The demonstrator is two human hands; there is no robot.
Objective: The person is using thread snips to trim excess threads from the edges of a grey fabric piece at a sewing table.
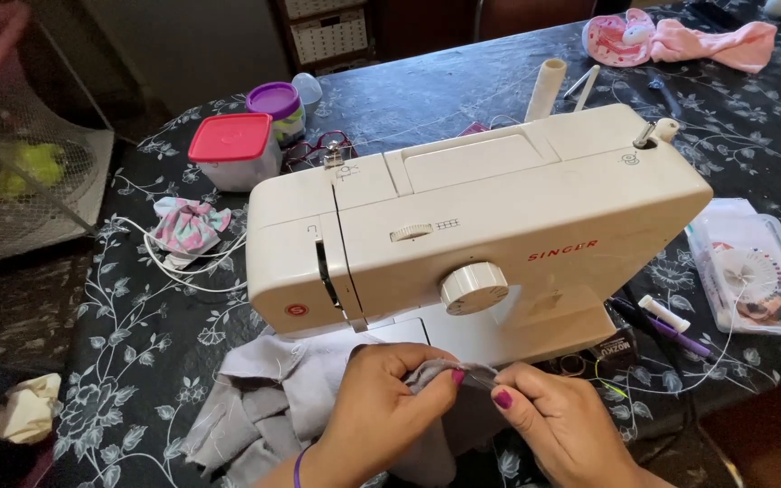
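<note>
Grey fabric (273,398) pinched by L hand (381,407) & R hand (558,420), red-lidded tub (232,149) behind sewing machine (481,217)

Home sewing corner: white sewing machine (472,226) at centre on floral black tablecloth (137,334); lidded plastic tubs (232,149) at 11 o'clock; pin tray (757,271) at 3 o'clock; wicker drawers (327,32) at 12 o'clock.

Grey fabric (264,398), crumpled and frayed, lies at the worktop's near edge, one folded edge pinched up between fingertips.
</note>
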